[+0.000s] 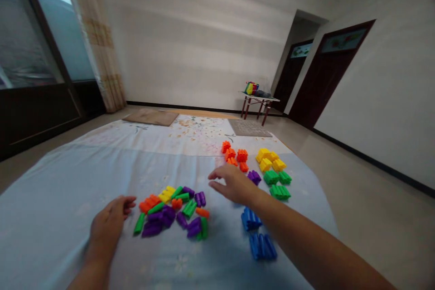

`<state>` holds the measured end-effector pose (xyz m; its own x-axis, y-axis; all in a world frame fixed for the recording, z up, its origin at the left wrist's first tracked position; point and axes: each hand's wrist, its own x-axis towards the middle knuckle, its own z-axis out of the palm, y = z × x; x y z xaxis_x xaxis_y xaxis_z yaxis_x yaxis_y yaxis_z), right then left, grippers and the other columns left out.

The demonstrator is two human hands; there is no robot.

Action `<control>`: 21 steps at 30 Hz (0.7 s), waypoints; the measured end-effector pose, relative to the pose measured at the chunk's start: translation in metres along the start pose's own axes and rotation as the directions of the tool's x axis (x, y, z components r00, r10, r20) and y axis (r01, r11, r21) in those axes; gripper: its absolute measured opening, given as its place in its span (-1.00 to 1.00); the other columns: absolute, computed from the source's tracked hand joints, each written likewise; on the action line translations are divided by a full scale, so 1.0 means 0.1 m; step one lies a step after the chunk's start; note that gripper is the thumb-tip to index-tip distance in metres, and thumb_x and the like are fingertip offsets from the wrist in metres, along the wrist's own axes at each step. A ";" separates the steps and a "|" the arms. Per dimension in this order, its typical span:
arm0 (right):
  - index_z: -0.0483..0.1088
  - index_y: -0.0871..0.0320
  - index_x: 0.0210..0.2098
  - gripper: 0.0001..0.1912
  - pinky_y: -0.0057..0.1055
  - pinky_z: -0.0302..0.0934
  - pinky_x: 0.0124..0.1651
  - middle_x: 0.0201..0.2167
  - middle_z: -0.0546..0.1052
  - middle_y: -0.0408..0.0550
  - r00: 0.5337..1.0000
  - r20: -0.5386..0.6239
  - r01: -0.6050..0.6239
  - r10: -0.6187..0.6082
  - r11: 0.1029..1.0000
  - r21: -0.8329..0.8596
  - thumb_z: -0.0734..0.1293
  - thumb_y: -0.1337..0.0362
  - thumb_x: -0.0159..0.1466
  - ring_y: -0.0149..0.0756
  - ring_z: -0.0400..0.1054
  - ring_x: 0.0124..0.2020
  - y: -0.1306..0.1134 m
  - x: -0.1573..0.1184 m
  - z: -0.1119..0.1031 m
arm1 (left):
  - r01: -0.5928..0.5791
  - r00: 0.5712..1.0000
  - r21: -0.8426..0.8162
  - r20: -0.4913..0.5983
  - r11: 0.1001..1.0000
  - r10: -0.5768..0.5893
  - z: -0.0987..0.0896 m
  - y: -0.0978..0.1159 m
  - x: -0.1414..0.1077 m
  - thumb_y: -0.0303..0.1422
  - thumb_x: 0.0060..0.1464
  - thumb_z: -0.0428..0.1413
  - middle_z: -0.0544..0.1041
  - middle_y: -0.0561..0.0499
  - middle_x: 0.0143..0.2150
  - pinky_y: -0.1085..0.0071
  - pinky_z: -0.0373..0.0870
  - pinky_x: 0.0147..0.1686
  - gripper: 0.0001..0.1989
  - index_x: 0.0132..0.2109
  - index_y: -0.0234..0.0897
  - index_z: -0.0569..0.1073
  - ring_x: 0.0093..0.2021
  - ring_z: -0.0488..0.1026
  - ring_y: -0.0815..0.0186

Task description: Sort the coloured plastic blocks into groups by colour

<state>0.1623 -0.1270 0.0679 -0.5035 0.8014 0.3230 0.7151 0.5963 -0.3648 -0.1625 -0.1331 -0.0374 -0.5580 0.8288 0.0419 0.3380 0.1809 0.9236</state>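
Note:
My left hand [110, 219] rests on the bedsheet, fingers loosely curved and apart, nothing seen in them. Just right of it lies a mixed heap of ridged plastic pieces: green [139, 224], purple [159, 221], orange [149, 203] and yellow [166, 194]. My right hand [234, 183] hovers over the sheet between that heap and the colour groups, thumb and fingers apart, with no piece visible in it. Beside its wrist is a purple bundle [254, 177]. Blue bundles [262, 247] lie below the right forearm, which partly covers one of them.
Orange bundles [242, 156] are beyond my right hand; yellow [266, 156] and green bundles [280, 191] sit further right. Flowered light-blue cloth [84, 167] lies under everything. Two flat mats [249, 128] are at the far edge. A small table [261, 96] holding bags stands by the wall.

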 end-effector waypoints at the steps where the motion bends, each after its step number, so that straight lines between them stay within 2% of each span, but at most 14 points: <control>1: 0.49 0.17 -0.20 -0.81 -0.36 0.18 -0.11 -0.28 0.57 -0.02 0.998 0.054 0.007 -0.007 1.000 0.005 0.32 0.25 0.23 -0.27 0.38 -0.20 -0.11 0.08 0.15 | 0.033 0.999 -0.043 0.012 0.999 -0.032 0.01 0.00 -0.01 -0.10 -0.11 -0.09 0.55 -0.06 -0.44 0.30 0.45 -0.34 -0.59 -0.37 -0.31 0.50 -0.39 0.45 0.21; 5: 0.47 0.13 -0.10 -0.74 -0.29 0.16 -0.01 -0.15 0.56 0.00 0.984 0.176 0.000 0.010 0.998 -0.057 0.31 0.28 0.21 -0.19 0.35 -0.07 -0.41 0.42 0.64 | 0.030 0.999 -0.122 0.024 0.992 -0.027 0.01 0.00 -0.03 -0.05 -0.12 -0.08 0.54 -0.07 -0.44 0.29 0.43 -0.33 -0.57 -0.37 -0.30 0.50 -0.39 0.43 0.21; 7: 0.45 0.13 -0.05 -0.69 -0.26 0.16 0.01 -0.09 0.54 0.02 0.978 0.206 -0.027 0.046 0.995 -0.094 0.28 0.28 0.21 -0.16 0.33 -0.02 -0.49 0.57 0.82 | 0.017 0.999 -0.144 0.031 0.989 -0.013 0.01 -0.02 -0.04 -0.05 -0.13 -0.07 0.53 -0.06 -0.46 0.29 0.42 -0.34 -0.57 -0.37 -0.29 0.49 -0.40 0.43 0.21; 10: 0.43 0.10 0.00 -0.62 -0.22 0.18 0.00 -0.05 0.52 0.05 0.954 0.272 -0.083 0.123 0.985 -0.154 0.26 0.18 0.21 -0.12 0.33 0.00 -0.57 0.76 1.00 | 0.001 0.999 -0.143 0.040 0.990 0.005 0.01 -0.04 -0.04 -0.04 -0.13 -0.08 0.52 -0.05 -0.46 0.28 0.41 -0.33 -0.57 -0.38 -0.28 0.49 -0.40 0.42 0.21; 13: 0.44 0.08 -0.04 -0.59 -0.15 0.19 -0.03 -0.10 0.54 0.06 0.914 0.344 -0.143 0.215 0.964 -0.224 0.31 0.09 0.14 -0.06 0.37 -0.04 -0.60 0.87 1.13 | -0.005 0.998 -0.137 0.058 0.991 0.013 0.02 -0.07 -0.02 -0.01 -0.12 -0.09 0.53 -0.06 -0.43 0.27 0.40 -0.31 -0.53 -0.36 -0.29 0.49 -0.39 0.43 0.20; 15: 0.44 0.08 -0.05 -0.57 -0.10 0.18 -0.02 -0.12 0.55 0.08 0.904 0.352 -0.160 0.242 0.956 -0.247 0.34 0.08 0.11 -0.04 0.38 -0.04 -0.61 0.90 1.19 | -0.011 0.998 -0.141 0.059 0.990 0.019 0.03 -0.08 -0.02 0.00 -0.12 -0.09 0.53 -0.07 -0.42 0.26 0.40 -0.30 -0.52 -0.34 -0.29 0.49 -0.38 0.43 0.19; 18: 0.38 0.08 0.03 -0.50 -0.08 0.13 0.03 -0.06 0.50 0.10 0.930 0.300 -0.142 0.212 0.960 -0.240 0.35 0.11 0.09 -0.03 0.33 0.01 -0.63 0.87 1.22 | -0.024 0.998 -0.144 0.051 0.989 0.031 0.03 -0.08 -0.02 0.00 -0.11 -0.10 0.53 -0.08 -0.42 0.26 0.41 -0.30 -0.52 -0.34 -0.29 0.49 -0.38 0.43 0.19; 21: 0.36 0.08 0.04 -0.56 -0.17 0.13 0.05 -0.06 0.47 0.05 0.976 0.191 -0.083 0.106 0.989 -0.124 0.31 0.27 0.15 -0.14 0.33 0.00 -0.65 0.78 1.17 | -0.031 0.998 -0.144 0.047 0.989 0.038 0.03 -0.06 -0.03 -0.01 -0.12 -0.10 0.53 -0.07 -0.45 0.26 0.41 -0.33 -0.54 -0.37 -0.29 0.49 -0.40 0.43 0.19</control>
<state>0.0196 -0.0980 0.0143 -0.5078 0.8545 0.1095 0.8094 0.5168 -0.2791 -0.1609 -0.1352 -0.0438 -0.5082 0.8592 0.0592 0.2429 0.0770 0.9670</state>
